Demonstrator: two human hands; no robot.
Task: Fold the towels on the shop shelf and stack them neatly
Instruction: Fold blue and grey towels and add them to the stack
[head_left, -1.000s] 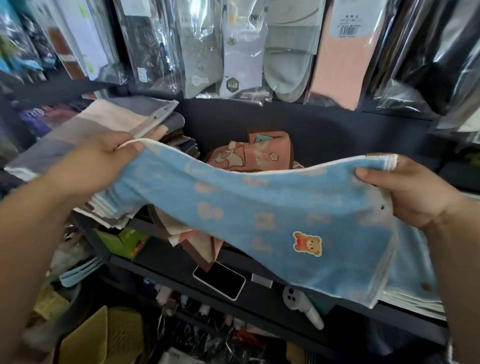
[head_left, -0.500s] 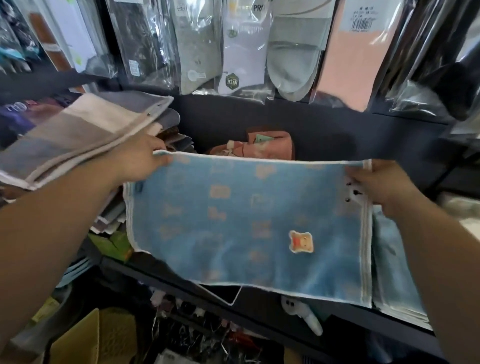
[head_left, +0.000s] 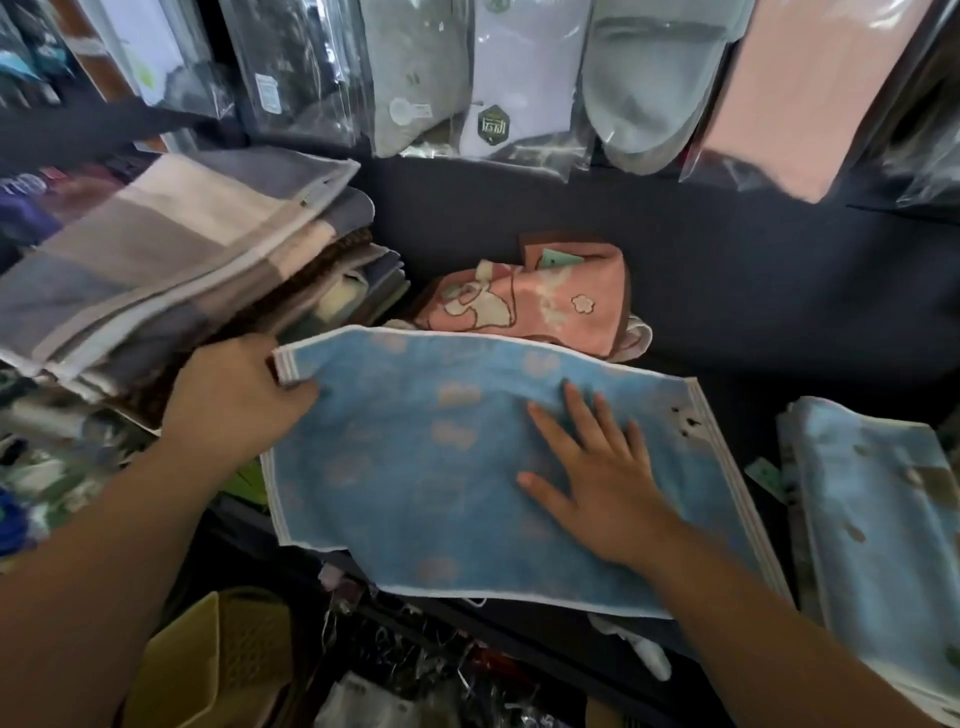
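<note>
Head view: a folded blue towel (head_left: 415, 467) with pale cloud-like shapes and a white hem lies flat on the dark shelf (head_left: 753, 291), at the middle of its front edge. The towel's near side hangs a little over that edge.

The left hand (head_left: 234, 400) holds the towel's far-left corner. Its thumb lies on top of the stacked layers and pinches them; the rest of its fingers are hidden under the cloth or behind the hand, so how they lie cannot be told. The right hand (head_left: 597, 478) rests palm-down on the right half of the towel. Its fingers (head_left: 576, 410) are straight and spread, pointing toward the back of the shelf.

Just behind the towel, toward the back of the shelf, sits a pink towel (head_left: 545, 301) with a cream cartoon print, loosely folded. At the left end a tall stack of checked grey and beige towels (head_left: 156, 260) leans out over the left hand. At the right end lies another pile of blue towels (head_left: 872, 499), set apart from the one being handled by a strip of bare shelf.

Packets of socks (head_left: 519, 78) in clear wrappers hang in a row above the back of the shelf. Below the front edge, at lower left, a yellow basket (head_left: 218, 660) shows among blurred clutter.
</note>
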